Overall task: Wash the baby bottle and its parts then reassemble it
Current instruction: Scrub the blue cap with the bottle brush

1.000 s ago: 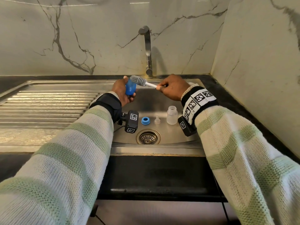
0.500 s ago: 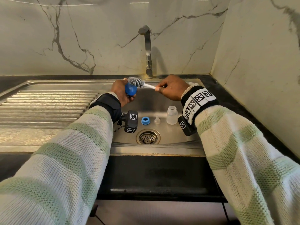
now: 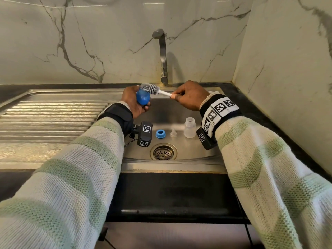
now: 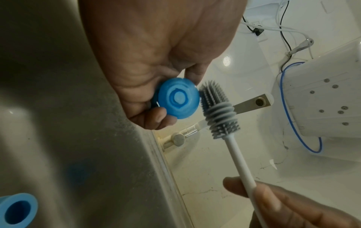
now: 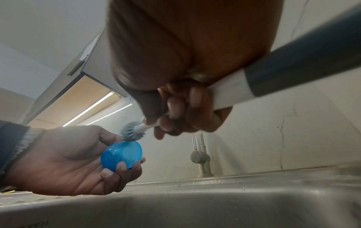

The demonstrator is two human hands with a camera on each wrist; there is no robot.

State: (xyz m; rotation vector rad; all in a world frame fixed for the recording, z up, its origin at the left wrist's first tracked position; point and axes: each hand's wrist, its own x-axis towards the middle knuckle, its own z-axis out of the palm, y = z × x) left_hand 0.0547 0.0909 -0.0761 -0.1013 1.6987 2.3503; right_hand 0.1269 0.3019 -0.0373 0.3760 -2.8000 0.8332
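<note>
Here our left hand (image 3: 135,102) cups the smooth blue plastic dome cap (image 3: 142,98), light, likely slippery wet; right hand (image 3: 190,97) pinches the grey-bristled white bottle brush (image 3: 150,88) by its handle.

A steel sink (image 3: 181,112) set in a dark surface (image 3: 251,108) carries three loose parts in a row behind the drain (image 3: 163,152): a blue ring (image 3: 160,133), a small clear teat (image 3: 173,133) and an upright clear bottle (image 3: 189,127).
</note>
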